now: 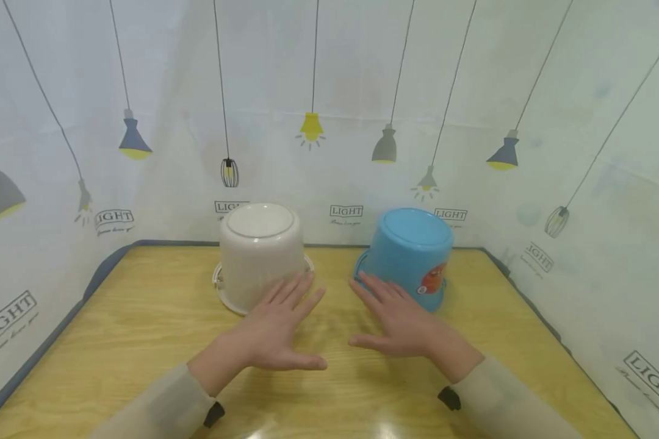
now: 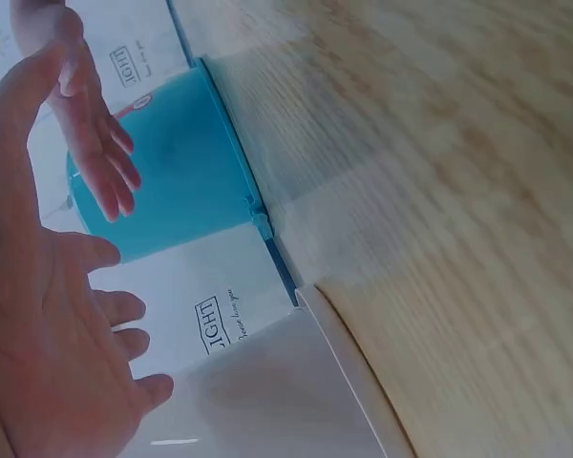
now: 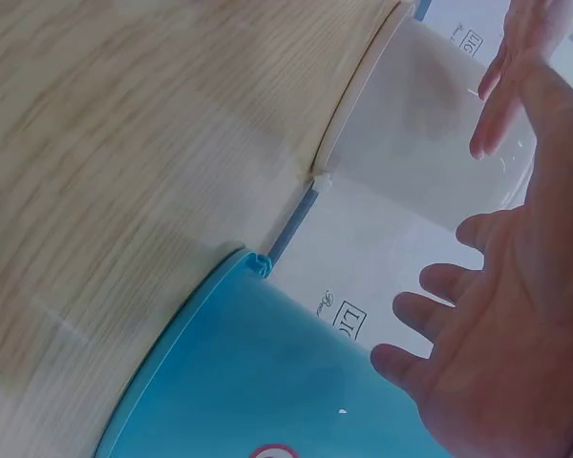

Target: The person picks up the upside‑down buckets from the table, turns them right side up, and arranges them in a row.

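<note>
Two buckets stand upside down toward the back of the wooden table. The white bucket [image 1: 260, 250] is on the left, its handle lying around the rim. To its right is the blue bucket [image 1: 406, 244], which bears a red sticker [image 1: 433, 278]. My left hand [image 1: 274, 329] is held out in front of the white bucket, fingers straight and thumb spread, with nothing in it. My right hand [image 1: 403, 320] reaches likewise toward the blue bucket, also holding nothing. In the left wrist view both palms face inward, and the fingers overlap the buckets.
The wooden table [image 1: 159, 305] has a dark blue edge [image 1: 49, 341] along its sides and back. White cloth walls [image 1: 274, 79] printed with hanging lamps surround it on three sides. A gap of bare tabletop lies between the buckets.
</note>
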The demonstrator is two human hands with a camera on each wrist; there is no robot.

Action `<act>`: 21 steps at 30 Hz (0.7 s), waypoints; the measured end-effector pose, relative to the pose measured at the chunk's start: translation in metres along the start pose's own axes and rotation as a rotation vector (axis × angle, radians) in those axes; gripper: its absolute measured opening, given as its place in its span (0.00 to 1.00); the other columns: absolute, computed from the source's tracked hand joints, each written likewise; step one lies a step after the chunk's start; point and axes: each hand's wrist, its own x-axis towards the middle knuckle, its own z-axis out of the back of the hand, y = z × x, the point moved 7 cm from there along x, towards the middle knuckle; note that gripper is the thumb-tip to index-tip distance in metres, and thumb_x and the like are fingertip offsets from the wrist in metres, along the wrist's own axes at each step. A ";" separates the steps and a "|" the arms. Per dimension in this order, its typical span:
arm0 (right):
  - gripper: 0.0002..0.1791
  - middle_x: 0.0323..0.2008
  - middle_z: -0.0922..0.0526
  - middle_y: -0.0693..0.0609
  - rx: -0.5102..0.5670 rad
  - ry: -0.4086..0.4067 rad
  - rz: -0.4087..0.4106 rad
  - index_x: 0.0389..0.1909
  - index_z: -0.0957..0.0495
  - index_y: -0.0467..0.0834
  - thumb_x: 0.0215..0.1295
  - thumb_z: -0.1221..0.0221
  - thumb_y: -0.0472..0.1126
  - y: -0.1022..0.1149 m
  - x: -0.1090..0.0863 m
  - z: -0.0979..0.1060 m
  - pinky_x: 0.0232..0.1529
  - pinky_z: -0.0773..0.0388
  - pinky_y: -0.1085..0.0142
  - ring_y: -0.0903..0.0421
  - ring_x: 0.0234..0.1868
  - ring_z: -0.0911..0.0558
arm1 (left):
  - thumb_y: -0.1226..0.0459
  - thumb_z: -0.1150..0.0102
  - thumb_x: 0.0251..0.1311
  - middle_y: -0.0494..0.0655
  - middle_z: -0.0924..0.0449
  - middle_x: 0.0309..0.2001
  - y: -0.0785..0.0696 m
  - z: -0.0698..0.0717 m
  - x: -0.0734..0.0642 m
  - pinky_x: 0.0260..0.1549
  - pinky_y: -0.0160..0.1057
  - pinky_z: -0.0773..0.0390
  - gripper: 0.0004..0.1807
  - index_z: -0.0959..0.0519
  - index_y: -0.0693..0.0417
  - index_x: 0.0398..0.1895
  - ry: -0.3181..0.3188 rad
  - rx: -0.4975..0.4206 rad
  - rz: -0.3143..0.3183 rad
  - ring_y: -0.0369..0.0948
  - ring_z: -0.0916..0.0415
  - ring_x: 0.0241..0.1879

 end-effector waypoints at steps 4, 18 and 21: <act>0.56 0.88 0.45 0.39 0.021 -0.023 0.005 0.90 0.48 0.45 0.76 0.42 0.74 0.002 0.007 0.001 0.82 0.32 0.37 0.34 0.84 0.34 | 0.21 0.43 0.62 0.55 0.61 0.92 0.005 0.004 -0.008 0.87 0.65 0.47 0.65 0.51 0.44 0.92 -0.057 -0.060 -0.038 0.59 0.57 0.90; 0.55 0.88 0.42 0.42 0.162 0.133 -0.132 0.91 0.51 0.52 0.75 0.42 0.75 0.008 0.055 -0.023 0.85 0.34 0.41 0.38 0.85 0.35 | 0.30 0.33 0.66 0.55 0.38 0.86 0.071 0.023 -0.079 0.72 0.68 0.23 0.56 0.39 0.46 0.88 -0.086 -0.174 0.167 0.62 0.30 0.79; 0.55 0.88 0.43 0.41 0.179 0.154 -0.174 0.91 0.52 0.53 0.75 0.42 0.75 0.005 0.067 -0.030 0.84 0.35 0.40 0.37 0.85 0.36 | 0.29 0.35 0.66 0.59 0.37 0.85 0.092 0.025 -0.089 0.73 0.71 0.25 0.56 0.38 0.49 0.87 -0.084 -0.172 0.228 0.65 0.32 0.79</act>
